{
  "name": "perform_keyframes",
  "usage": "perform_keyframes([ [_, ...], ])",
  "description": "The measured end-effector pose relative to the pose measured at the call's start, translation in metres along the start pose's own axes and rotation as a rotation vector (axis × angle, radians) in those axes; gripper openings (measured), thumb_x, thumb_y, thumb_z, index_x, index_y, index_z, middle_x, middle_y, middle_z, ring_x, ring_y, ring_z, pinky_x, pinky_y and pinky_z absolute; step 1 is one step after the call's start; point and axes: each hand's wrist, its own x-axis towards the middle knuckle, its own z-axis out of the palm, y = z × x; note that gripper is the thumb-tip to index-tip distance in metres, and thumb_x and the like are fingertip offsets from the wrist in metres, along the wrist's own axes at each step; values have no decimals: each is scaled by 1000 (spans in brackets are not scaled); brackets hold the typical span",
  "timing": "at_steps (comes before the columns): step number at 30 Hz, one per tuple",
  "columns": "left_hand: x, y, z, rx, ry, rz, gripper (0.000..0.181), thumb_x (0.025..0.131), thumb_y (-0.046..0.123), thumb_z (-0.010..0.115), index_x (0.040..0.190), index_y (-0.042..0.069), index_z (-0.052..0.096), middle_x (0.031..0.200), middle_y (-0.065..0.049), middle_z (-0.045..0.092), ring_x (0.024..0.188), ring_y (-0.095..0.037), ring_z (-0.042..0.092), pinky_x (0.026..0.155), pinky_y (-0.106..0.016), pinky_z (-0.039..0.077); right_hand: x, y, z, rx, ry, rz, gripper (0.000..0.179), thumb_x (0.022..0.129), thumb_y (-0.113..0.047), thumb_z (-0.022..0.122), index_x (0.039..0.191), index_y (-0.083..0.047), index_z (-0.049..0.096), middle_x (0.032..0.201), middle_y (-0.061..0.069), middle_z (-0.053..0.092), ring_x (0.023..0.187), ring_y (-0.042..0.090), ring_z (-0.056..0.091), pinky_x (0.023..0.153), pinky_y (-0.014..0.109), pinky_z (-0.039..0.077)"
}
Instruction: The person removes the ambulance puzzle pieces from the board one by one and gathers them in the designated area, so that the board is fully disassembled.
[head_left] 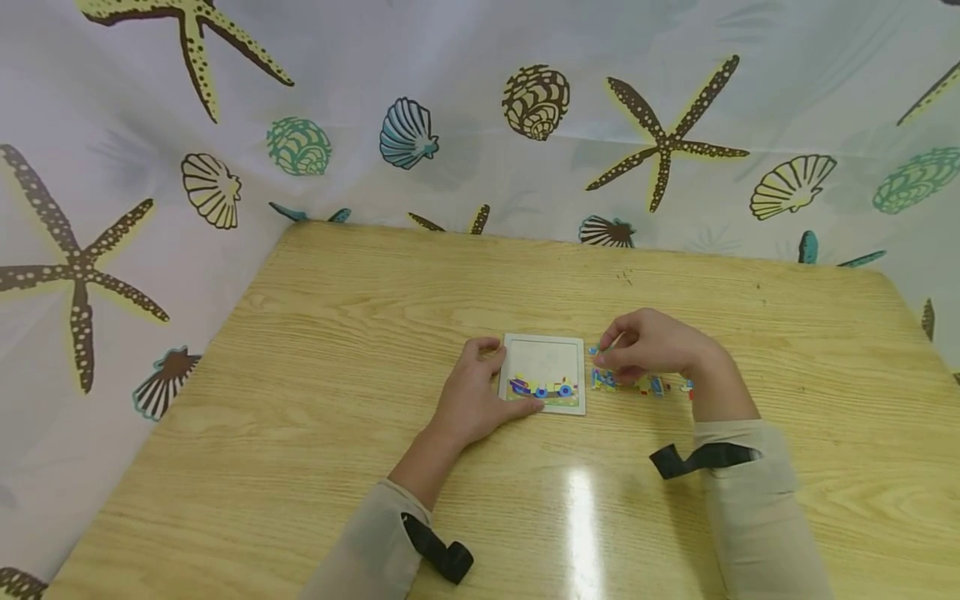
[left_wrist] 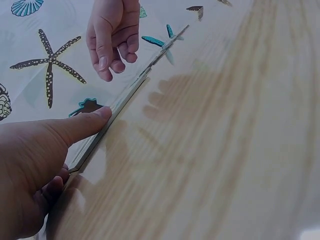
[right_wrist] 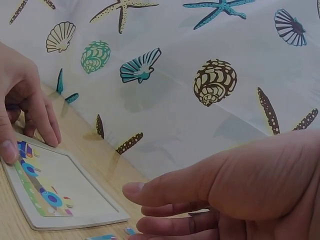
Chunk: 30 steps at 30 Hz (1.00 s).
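Note:
A square white-bordered puzzle tray (head_left: 543, 338) lies on the wooden table, a strip of colourful fitted pieces (head_left: 542, 390) along its near side. My left hand (head_left: 472, 398) grips the tray at its left side, thumb on the near border and fingers at the left edge. Just right of the tray, my right hand (head_left: 648, 343) hovers over loose jigsaw pieces (head_left: 603, 380), partly hiding them. In the right wrist view its thumb and fingers are apart, with no piece visible between them.
More loose pieces (head_left: 658, 386) lie under and beside the right wrist. A white curtain (head_left: 465, 100) printed with shells and starfish hangs behind the table (head_left: 360, 333) and along its left side. Black straps (head_left: 438, 550) circle both sleeves.

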Motion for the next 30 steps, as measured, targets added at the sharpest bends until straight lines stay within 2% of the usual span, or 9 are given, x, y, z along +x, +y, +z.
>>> perform_keyframes([
  [10,0,0,1,-8,-7,-14,97,71,48,88,147,4,48,150,-13,39,135,-34,46,109,-47,43,6,-4,8,27,6,-34,29,95,-22,68,112,2,63,92,14,69,79,19,69,75,35,60],
  [16,0,0,1,-4,-6,-15,98,71,47,88,147,2,47,150,-12,39,135,-33,46,110,-47,42,13,-4,15,-6,15,-59,25,95,-21,68,109,0,66,86,11,68,75,19,67,71,33,58],
  [23,0,1,0,0,-7,-17,99,71,47,88,147,1,46,150,-12,39,134,-33,46,110,-46,42,22,-8,28,22,-27,-121,20,97,-14,64,109,2,65,91,15,70,78,22,71,74,36,60],
  [30,0,0,1,-2,-4,-10,97,71,47,89,147,2,48,150,-12,39,135,-32,46,109,-47,43,26,-16,39,50,-58,-142,21,98,-15,63,111,2,65,93,15,69,79,22,71,76,36,60],
])
